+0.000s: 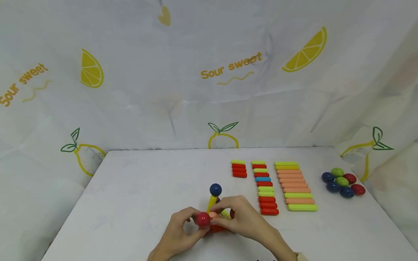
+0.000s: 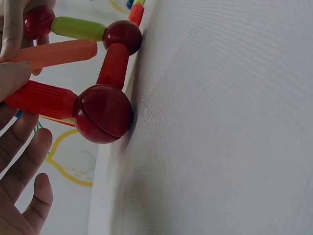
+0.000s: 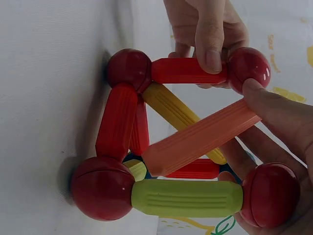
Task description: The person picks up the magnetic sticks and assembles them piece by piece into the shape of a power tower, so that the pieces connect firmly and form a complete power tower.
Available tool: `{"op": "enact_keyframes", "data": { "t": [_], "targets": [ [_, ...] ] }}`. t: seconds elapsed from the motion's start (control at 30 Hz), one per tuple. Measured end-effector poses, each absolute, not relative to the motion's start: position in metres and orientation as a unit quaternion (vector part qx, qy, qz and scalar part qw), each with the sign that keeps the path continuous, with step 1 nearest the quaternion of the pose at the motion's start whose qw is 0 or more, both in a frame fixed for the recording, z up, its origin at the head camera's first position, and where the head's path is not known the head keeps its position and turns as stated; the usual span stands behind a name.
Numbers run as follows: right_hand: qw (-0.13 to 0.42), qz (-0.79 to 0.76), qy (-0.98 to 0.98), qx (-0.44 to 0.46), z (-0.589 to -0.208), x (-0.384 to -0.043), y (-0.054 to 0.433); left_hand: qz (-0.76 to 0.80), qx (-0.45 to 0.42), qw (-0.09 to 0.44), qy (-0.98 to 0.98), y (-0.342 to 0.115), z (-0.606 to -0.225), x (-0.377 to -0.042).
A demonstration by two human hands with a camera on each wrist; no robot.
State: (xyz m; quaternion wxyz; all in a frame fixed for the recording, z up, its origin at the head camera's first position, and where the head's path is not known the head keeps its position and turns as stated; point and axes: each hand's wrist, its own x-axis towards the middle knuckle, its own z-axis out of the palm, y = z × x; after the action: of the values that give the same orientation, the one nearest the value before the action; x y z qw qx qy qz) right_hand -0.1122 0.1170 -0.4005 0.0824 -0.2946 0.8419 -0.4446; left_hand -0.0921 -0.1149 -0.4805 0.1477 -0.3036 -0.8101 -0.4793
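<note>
A frame of grooved rods and balls stands on the table, with red balls at its near corners. My left hand (image 1: 181, 226) grips an upright red rod (image 3: 183, 71) just below its top red ball (image 1: 203, 219). Between thumb and fingers, my right hand (image 1: 243, 219) holds a salmon rod (image 3: 200, 137), slanting across the frame with one end by that ball. Its lower end hangs free in the right wrist view. A light-green rod (image 3: 186, 197) joins two more red balls beside it. Farther back, a yellow rod (image 1: 212, 203) leads up to a dark blue ball (image 1: 215, 190).
Right of the frame lie a short row of red and green rods (image 1: 239, 169), a longer row with one blue rod (image 1: 262, 179), and a row of salmon and yellow-green rods (image 1: 294, 181). Blue, green and red balls (image 1: 333, 187) cluster near the table's right edge. A printed cloth (image 1: 147, 108) hangs behind.
</note>
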Motion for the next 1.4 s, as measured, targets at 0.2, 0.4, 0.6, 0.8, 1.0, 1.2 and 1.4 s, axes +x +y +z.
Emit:
{"op": "enact_keyframes", "data": {
  "t": [0.2,0.4,0.6,0.8,1.0,1.2,1.4],
  "targets": [
    [0.083,-0.411,0.857,-0.300,-0.404,-0.110,0.115,-0.482,-0.289,0.137,-0.816,-0.115,-0.480,-0.091],
    [0.070,-0.394,0.863,-0.307,-0.407,-0.109,0.112,-0.482,-0.287,0.134,-0.817,-0.116,-0.479,-0.091],
    [0.077,-0.388,0.867,-0.303,-0.406,-0.109,0.109,-0.484,-0.295,0.132,-0.813,-0.115,-0.480,-0.092],
    [0.059,-0.379,0.871,-0.308,-0.404,-0.106,0.116,-0.447,-0.243,0.050,-0.860,-0.114,-0.486,-0.091],
    [0.010,-0.393,0.881,-0.262,-0.397,-0.105,0.146,-0.419,-0.208,-0.045,-0.883,-0.111,-0.487,-0.092],
    [-0.064,-0.325,0.928,-0.170,-0.398,-0.113,0.197,-0.421,-0.170,-0.120,-0.883,-0.115,-0.479,-0.093],
    [-0.054,-0.234,0.965,-0.100,-0.417,-0.117,0.253,-0.424,-0.191,-0.103,-0.879,-0.133,-0.473,-0.098]
  ]
}}
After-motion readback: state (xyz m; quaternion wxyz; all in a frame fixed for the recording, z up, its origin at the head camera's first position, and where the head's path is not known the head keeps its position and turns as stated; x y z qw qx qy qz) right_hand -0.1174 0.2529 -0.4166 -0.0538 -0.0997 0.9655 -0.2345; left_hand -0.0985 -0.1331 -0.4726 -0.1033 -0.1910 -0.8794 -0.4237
